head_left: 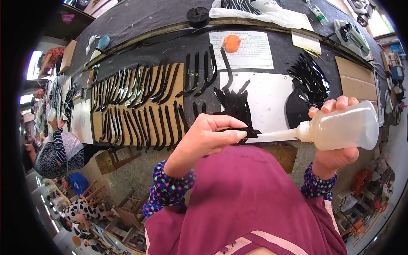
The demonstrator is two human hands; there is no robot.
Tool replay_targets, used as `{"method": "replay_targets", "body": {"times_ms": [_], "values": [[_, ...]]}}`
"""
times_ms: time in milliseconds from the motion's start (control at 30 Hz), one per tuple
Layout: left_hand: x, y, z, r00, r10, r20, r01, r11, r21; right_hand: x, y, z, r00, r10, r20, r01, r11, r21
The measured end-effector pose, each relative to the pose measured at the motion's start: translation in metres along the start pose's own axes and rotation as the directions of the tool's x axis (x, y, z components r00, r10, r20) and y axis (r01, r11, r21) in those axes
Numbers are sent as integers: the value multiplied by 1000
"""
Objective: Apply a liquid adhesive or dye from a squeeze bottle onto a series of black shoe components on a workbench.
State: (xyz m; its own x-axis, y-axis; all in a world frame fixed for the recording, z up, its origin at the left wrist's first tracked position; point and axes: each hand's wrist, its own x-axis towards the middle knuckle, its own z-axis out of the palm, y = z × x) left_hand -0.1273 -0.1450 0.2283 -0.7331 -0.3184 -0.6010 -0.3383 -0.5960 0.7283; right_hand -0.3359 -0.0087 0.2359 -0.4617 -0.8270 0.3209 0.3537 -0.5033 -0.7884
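Note:
Between thumb and fingers, my left hand (pixel 211 137) pinches a short black strip (pixel 251 132). My right hand (pixel 333 154) is wrapped round a translucent squeeze bottle (pixel 346 127), tipped on its side. Its long narrow nozzle (pixel 278 135) points left, the tip at or very near the strip's end; I cannot tell whether they touch. Just beyond my left hand, a pile of black strips (pixel 233 102) lies partly on a white board (pixel 265 91). Another heap of glossy black strips (pixel 309 80) lies at the right.
Rows of curved black strips (pixel 144 85) lie on a cardboard sheet (pixel 180 70) at the left. Behind the board, an orange lump (pixel 231 43) sits on a printed sheet (pixel 259 55). A long bar (pixel 148 40) crosses the table. At far left, another person (pixel 55 153) sits at the table.

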Motion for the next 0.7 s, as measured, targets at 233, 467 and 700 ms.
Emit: {"method": "replay_targets", "body": {"times_ms": [233, 467, 700], "values": [[-1, 3, 1, 999, -9, 32, 9, 1000, 11, 4, 4, 2, 1000, -1, 2, 1, 1000, 19], [0, 7, 2, 1000, -16, 18, 16, 1000, 11, 8, 5, 9, 999, 37, -15, -36, 999, 35], [3, 8, -1, 999, -31, 10, 32, 999, -30, 14, 8, 8, 999, 43, -16, -43, 999, 22]]}}
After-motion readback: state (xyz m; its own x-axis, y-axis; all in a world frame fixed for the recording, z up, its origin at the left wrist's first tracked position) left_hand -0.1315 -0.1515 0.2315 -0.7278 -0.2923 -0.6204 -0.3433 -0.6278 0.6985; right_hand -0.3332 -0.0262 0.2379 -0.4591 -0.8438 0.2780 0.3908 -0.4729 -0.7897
